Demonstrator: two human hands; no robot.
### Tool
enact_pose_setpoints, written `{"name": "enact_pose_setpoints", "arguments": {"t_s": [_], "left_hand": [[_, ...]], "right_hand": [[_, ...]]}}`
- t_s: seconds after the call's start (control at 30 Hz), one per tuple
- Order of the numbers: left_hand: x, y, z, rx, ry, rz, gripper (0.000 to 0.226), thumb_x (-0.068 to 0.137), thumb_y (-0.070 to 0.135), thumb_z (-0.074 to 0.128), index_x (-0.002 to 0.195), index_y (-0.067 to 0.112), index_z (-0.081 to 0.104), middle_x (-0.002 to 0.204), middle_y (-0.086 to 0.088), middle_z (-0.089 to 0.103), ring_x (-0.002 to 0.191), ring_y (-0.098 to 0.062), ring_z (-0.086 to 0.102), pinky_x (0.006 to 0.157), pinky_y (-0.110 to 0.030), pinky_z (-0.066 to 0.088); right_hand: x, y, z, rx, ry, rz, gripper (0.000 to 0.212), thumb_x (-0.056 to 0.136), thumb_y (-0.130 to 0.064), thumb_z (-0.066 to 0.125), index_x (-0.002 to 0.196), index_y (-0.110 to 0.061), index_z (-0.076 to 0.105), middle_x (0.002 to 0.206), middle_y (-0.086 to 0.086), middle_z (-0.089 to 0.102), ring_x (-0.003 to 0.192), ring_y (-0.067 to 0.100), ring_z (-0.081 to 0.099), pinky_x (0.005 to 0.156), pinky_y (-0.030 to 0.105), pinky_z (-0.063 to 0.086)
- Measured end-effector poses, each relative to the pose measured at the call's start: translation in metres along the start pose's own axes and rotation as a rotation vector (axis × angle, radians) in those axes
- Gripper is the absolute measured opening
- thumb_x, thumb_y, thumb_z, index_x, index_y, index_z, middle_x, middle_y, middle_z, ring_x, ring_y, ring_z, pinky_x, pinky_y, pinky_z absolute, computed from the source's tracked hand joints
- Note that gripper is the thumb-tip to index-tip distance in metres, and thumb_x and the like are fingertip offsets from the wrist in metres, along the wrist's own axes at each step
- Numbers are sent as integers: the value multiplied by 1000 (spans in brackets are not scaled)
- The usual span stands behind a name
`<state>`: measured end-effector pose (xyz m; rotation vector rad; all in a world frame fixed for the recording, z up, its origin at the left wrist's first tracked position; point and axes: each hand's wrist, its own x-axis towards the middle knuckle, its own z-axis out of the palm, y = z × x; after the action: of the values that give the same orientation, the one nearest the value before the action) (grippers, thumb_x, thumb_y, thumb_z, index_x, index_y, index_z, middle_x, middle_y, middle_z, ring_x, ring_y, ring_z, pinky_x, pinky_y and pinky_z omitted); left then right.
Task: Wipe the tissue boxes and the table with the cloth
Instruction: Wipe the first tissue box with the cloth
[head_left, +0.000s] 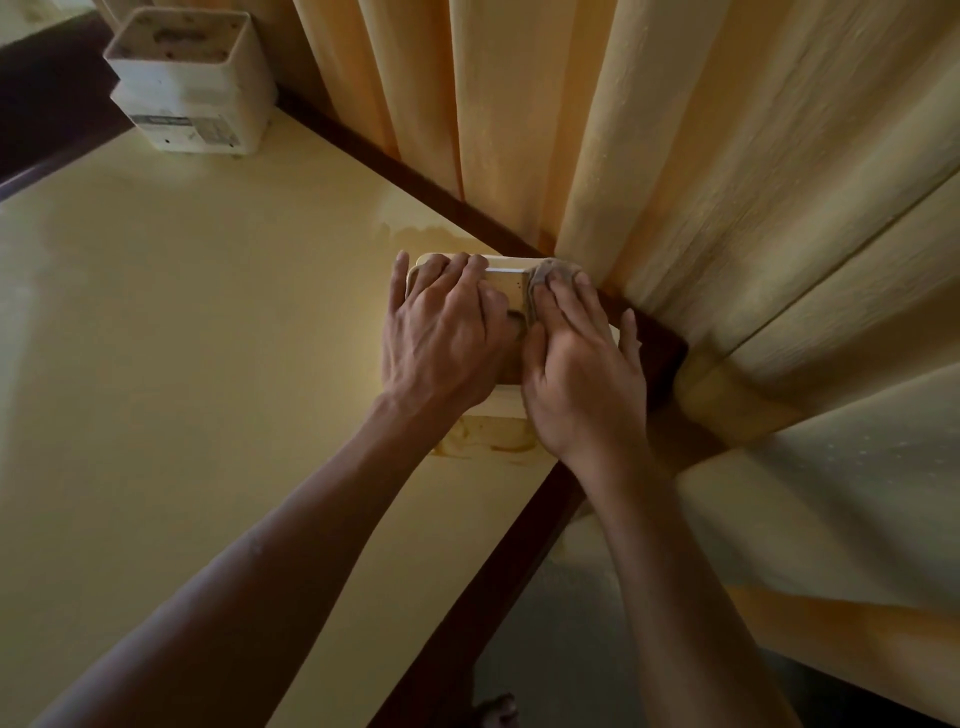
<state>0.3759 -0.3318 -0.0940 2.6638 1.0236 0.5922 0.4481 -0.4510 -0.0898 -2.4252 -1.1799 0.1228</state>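
tissue box (503, 291) at the table's right rear corner, being wiped on top; one hand steadies, one works the cloth.

left hand (441, 343): fingers spread wide and laid flat over the box's left half, holding nothing, likely pinning the box so it will not slide under the rubbing. right hand (582, 379): fingers straight and close together, pressing a small grey cloth (550, 273) onto the box's right half, the cloth bunched at the fingertips near the far edge. box: pale, sits on the yellow table (182, 364) close against the dark wooden rim, just beside the hanging curtain (675, 156). second tissue box (192, 83): white, far left corner, well apart, untouched; judged still to be wiped, as is the table.
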Motion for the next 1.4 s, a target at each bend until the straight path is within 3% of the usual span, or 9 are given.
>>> {"name": "enact_pose_setpoints", "arguments": {"t_s": [0.23, 0.33, 0.4, 0.5, 0.77, 1.0, 1.07, 1.2, 1.4], "left_hand": [[0, 1, -7, -87, -23, -12, 56, 101, 36, 25, 136, 11, 60, 143, -3, 59, 142, -16, 41, 124, -38, 12], [5, 3, -10, -177, -31, -65, 53, 103, 33, 28, 144, 12, 53, 154, -4, 48, 148, -15, 32, 126, -39, 13], [8, 4, -17, -274, 30, -125, 54, 103, 30, 27, 147, 8, 50, 158, -8, 41, 150, -16, 29, 126, -37, 15], [3, 1, -28, -324, 47, -271, 48, 105, 21, 28, 141, 2, 53, 153, -13, 46, 143, -19, 38, 114, -17, 22], [-36, 4, -18, -459, -36, -386, 45, 101, 28, 27, 130, 1, 47, 113, -13, 60, 101, -30, 57, 79, -28, 33], [-2, -6, -25, -428, -94, -342, 53, 96, 37, 22, 135, 13, 48, 112, -8, 59, 104, -25, 53, 94, -43, 38], [10, -12, -23, -374, -113, -318, 50, 94, 39, 19, 120, 16, 55, 98, -1, 58, 92, -21, 51, 95, -45, 37], [27, -20, -17, -302, -158, -182, 49, 96, 35, 18, 103, 16, 63, 93, 1, 63, 84, -16, 52, 100, -45, 36], [37, -20, -10, -277, -271, 44, 49, 103, 27, 15, 124, 18, 59, 133, -1, 65, 131, -18, 51, 122, -58, 8]], "right_hand": [[20, 12, -23, 414, 26, 4, 39, 110, -28, 35, 137, -16, 61, 139, -3, 59, 132, 6, 49, 111, 26, 40], [31, 27, -29, 404, 193, 34, 31, 109, -24, 42, 123, -13, 67, 112, -8, 60, 94, -8, 52, 82, -2, 34], [38, 34, -26, 359, 195, 11, 31, 108, -27, 48, 126, -12, 67, 115, -10, 59, 98, -6, 52, 80, -4, 32], [46, 39, -21, 354, 119, -49, 32, 104, -33, 54, 127, -16, 69, 117, -8, 66, 100, -7, 56, 84, -2, 36], [50, 35, -24, 310, 76, -32, 21, 99, -24, 66, 116, -14, 72, 107, -9, 68, 97, -2, 57, 74, -4, 37], [15, 32, -24, 222, 77, -68, 23, 100, -25, 64, 116, -10, 71, 104, -1, 64, 96, 11, 58, 78, 7, 37], [2, 31, -22, 252, 82, -100, 27, 102, -27, 63, 121, -10, 70, 106, 2, 65, 99, 14, 61, 82, 20, 46], [-10, 29, -20, 276, 114, -108, 27, 101, -29, 65, 122, -13, 73, 102, 1, 66, 95, 14, 62, 78, 17, 47], [1, 39, -15, 279, 112, -141, 23, 100, -29, 68, 120, -20, 75, 103, 4, 65, 97, 25, 64, 78, 45, 58]]}}
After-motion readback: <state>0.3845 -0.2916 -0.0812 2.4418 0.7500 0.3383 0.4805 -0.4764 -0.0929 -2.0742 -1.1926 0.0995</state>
